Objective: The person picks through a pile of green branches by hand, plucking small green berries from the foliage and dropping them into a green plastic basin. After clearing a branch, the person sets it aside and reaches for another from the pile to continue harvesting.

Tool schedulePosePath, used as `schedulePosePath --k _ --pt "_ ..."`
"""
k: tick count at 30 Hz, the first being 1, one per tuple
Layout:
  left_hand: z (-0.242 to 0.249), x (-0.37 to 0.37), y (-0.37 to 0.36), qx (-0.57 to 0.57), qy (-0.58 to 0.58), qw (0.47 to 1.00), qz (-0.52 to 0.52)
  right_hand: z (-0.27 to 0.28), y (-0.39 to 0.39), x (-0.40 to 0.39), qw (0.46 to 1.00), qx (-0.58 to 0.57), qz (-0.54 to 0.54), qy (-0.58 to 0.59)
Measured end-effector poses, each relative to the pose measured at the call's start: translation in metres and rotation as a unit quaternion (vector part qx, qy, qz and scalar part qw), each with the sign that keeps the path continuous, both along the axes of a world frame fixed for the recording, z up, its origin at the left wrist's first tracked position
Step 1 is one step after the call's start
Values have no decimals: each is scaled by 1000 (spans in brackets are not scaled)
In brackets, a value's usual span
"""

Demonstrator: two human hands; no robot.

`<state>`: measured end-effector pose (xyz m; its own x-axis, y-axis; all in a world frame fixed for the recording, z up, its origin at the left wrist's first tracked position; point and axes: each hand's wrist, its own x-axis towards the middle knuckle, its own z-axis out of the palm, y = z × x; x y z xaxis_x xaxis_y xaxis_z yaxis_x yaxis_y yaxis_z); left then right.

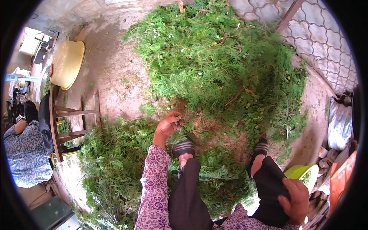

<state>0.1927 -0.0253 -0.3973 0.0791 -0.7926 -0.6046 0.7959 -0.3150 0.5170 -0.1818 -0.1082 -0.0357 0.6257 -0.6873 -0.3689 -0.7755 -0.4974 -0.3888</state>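
Note:
My left hand [168,124] is raised over the greenery in front of my left shoe, with thumb and fingers pinched together. A tiny piece of green sprig [180,119] shows at the fingertips, though its shape is hard to make out. Lower right, my right hand [296,200] rests by my right knee on the dark trousers [270,188], thumb and fingers apart, holding nothing that shows. Ahead of my feet spreads a large heap of cut green conifer branches [214,57]. More loose branches [119,165] lie to the left and between my legs.
On the left stand a yellow basin [69,63] and a wooden stool frame [74,113]. A person in a patterned garment [27,153] sits at the far left. On the right are a wire mesh [322,42], a white sack [340,124] and a lime-green basin [312,174].

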Motion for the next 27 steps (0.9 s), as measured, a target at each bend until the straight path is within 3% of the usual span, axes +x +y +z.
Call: schedulePosePath --k 4,8,10,11,14,15,17,18,20,23,24,27 --pt "8 -7 2 -13 49 998 41 -3 -2 -6 1000 9 -5 3" --pt "-11 -3 11 26 23 994 106 2 0 3 1000 -12 -4 19" --pt "-15 7 16 65 -94 984 136 2 1 3 1000 -7 -11 18" --pt "-17 10 17 65 -94 984 137 2 1 3 1000 -2 -16 17" --pt "-18 19 9 181 -277 928 171 2 1 3 1000 -5 -15 22" --pt "-26 21 6 182 -278 928 171 2 1 3 1000 -4 -14 21" --pt "-43 24 -2 262 -443 851 108 1 1 3 1000 -5 -9 16" --pt "-39 22 -8 261 -442 851 107 2 1 3 1000 -6 -10 17" --pt "-26 14 -20 286 -594 751 39 3 0 6 1000 -6 -5 25" --pt "-37 4 -31 264 -608 748 42 2 -1 7 1000 8 -19 16" --pt "-41 3 -32 261 -662 703 26 2 -1 7 1000 8 -18 16" --pt "-32 2 -36 269 -627 731 25 2 -1 7 1000 5 -9 27"
